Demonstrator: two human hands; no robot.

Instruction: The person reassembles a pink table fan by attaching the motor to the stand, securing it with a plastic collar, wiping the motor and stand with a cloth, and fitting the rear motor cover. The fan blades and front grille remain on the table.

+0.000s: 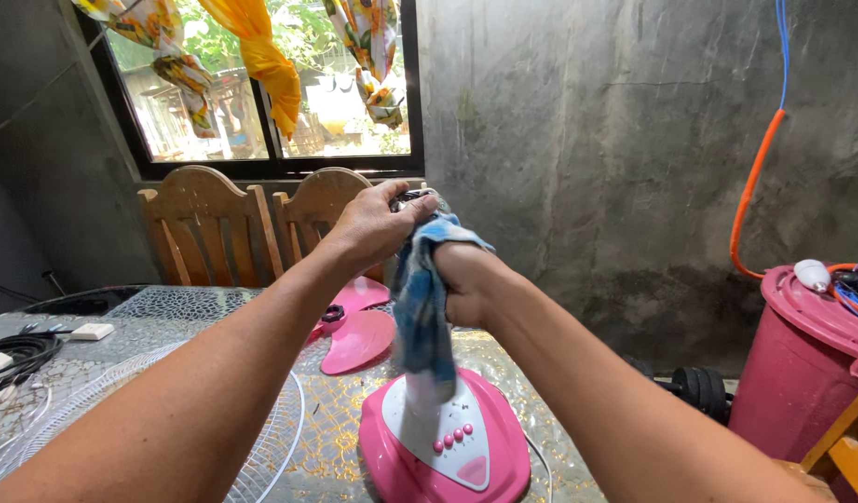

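Left hand (378, 224): centre frame, clenched on the fan top (412, 197).
Right hand (466, 279): grasping blue rag (422, 307).
Fan base (448, 438): pink, white button panel, bottom centre.
Bucket (802, 373): pink, right edge.

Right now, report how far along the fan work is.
Done: the pink fan blade and white wire fan guard lie off on the table. In hand: the left hand grips the motor head atop the pink fan base, while the right hand presses a blue checked cloth against it. Left: blade and guard remain unmounted.
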